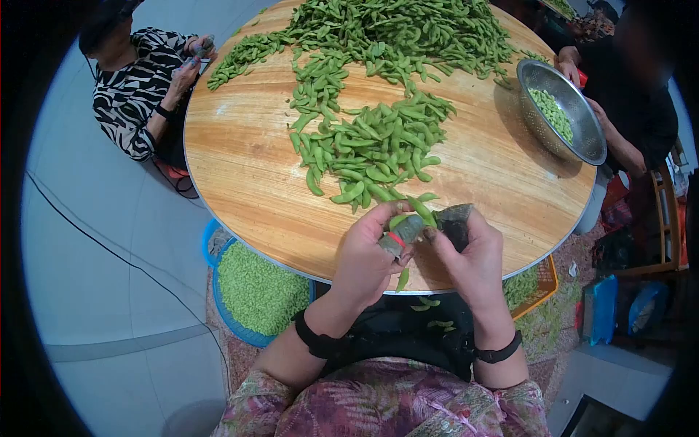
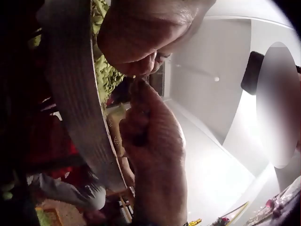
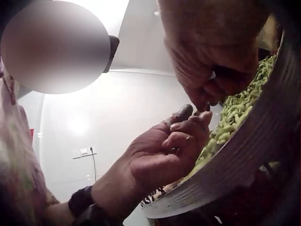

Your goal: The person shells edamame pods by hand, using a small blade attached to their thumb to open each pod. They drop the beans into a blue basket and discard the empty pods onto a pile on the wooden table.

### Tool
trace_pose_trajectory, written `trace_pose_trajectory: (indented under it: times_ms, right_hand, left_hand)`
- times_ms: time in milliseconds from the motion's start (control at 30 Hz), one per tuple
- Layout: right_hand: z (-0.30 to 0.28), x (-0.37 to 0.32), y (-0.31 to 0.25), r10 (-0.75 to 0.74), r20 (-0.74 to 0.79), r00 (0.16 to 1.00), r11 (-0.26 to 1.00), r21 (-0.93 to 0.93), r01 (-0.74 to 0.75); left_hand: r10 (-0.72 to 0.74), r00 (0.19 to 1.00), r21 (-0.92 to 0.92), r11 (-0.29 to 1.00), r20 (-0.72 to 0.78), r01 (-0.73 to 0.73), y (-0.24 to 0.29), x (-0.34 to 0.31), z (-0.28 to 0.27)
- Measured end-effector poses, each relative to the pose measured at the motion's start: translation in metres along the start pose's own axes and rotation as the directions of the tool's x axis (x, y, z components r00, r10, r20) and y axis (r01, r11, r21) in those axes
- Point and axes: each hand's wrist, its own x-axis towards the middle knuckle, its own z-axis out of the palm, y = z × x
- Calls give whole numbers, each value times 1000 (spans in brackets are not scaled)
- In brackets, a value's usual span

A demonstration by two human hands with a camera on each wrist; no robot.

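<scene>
Near the table's front edge my two hands meet over green edamame pods. My left hand (image 1: pixel 364 251) holds pods between curled fingers and a thumb wrapped in grey material with a red band. Its fingers and thumb pinch an edamame pod (image 1: pixel 421 210), which my right hand (image 1: pixel 477 255) also pinches from the other side. Dark wrapping covers a right finger. Another pod (image 1: pixel 403 280) pokes out below the left fingers. Just beyond the hands lies a small heap of pods (image 1: pixel 378 146). Both wrist views show the fingertips meeting, the pod mostly hidden there.
A large pod pile (image 1: pixel 400 33) covers the far side of the round wooden table (image 1: pixel 247 160). At right, a person holds a metal colander (image 1: pixel 571 135) with shelled beans. Another person (image 1: pixel 138 87) sits left. Below stand a blue basin (image 1: pixel 255 340) of beans and an orange crate (image 1: pixel 542 291).
</scene>
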Motion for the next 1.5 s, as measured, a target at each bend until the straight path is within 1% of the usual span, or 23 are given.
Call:
trace_pose_trajectory:
  times_ms: [167, 300, 367, 400, 467, 533, 567, 600, 633, 700, 767, 833, 900, 933, 967, 1000, 1033, 1067, 1167, 1267, 1333, 1400, 1500]
  right_hand:
    - [-1, 1, 1, -40, 73, 997, 996, 87, 33]
    - [2, -1, -1, 107, -4, 994, 957, 271, -102]
    - [1, -1, 0, 97, 171, 980, 934, 323, -149]
    - [4, -2, -5, 164, 197, 967, 916, 334, -223]
    - [4, -3, -4, 136, 211, 968, 936, 294, -196]
    - [0, -3, -7, 136, 209, 968, 969, 178, -174]
    - [-2, -3, -8, 143, 214, 966, 967, 176, -182]
    - [-6, -3, -9, 160, 163, 974, 983, 69, -173]
    - [-8, -2, -8, 169, 108, 980, 985, -41, -166]
    - [-7, -4, -10, 173, 88, 981, 984, -59, -168]
    - [-4, -8, -20, 68, 139, 988, 996, 49, -76]
    - [-9, -9, -27, 69, 212, 975, 995, -79, -53]
    - [-12, -7, -30, 233, 293, 927, 882, 339, -328]
    - [-20, -7, -20, 250, 400, 882, 785, 449, -427]
    - [-17, -7, -17, 250, 406, 879, 786, 445, -429]
    - [-12, -8, -16, 264, 390, 882, 834, 367, -412]
    - [-8, -8, -16, 275, 371, 887, 874, 288, -392]
    - [-8, -10, -22, 311, 479, 821, 790, 351, -503]
    - [-4, -11, -17, 220, 568, 793, 710, 464, -529]
    - [0, -11, -12, 229, 577, 784, 729, 432, -531]
    - [-1, -12, -12, 232, 598, 767, 704, 441, -557]
    - [-1, -11, -14, 248, 633, 734, 614, 483, -624]
    - [2, -12, -7, 254, 640, 725, 606, 479, -635]
  left_hand:
    - [96, 995, 2, 995, -18, -96, -2, 5, -8]
    - [46, 999, -43, 998, -5, -46, 1, 0, -8]
    - [29, 1000, -84, 996, 10, -28, -1, -2, -6]
    - [40, 998, -102, 994, 42, -36, -3, -2, -5]
    - [51, 996, -126, 991, 70, -42, -3, -3, -5]
    - [55, 998, 158, 986, -27, -50, 0, -4, -4]
    - [50, 998, 154, 987, -34, -44, 3, -6, -7]
    - [368, 929, 634, 708, 44, -311, 7, -8, -12]
    - [562, 780, 890, 159, 275, -428, 12, -9, -13]
    - [540, 779, 902, 81, 318, -424, 15, -20, -6]
    - [447, 782, 875, -5, 434, -484, 12, -27, 0]
    - [452, 780, 872, 10, 433, -490, 12, -24, -3]
    - [476, 787, 821, 204, 392, -533, 9, -18, -14]
    - [474, 841, 768, 425, 262, -479, 6, -16, -14]
    - [478, 840, 768, 428, 255, -477, 4, -16, -16]
    - [350, 933, 481, 805, 89, -348, 2, -15, -19]
    - [148, 989, 71, 986, 3, -148, 2, -15, -21]
    - [153, 988, 71, 986, 0, -152, 1, -14, -20]
    - [213, 977, -42, 976, -27, -214, -6, -13, -19]
    - [214, 977, -37, 976, -12, -214, -9, -12, -21]
    - [362, 932, 154, 922, -8, -357, -12, -13, -18]
    - [409, 913, 220, 891, -10, -397, -15, -12, -21]
    - [486, 874, 340, 821, 8, -459, -20, -11, -20]
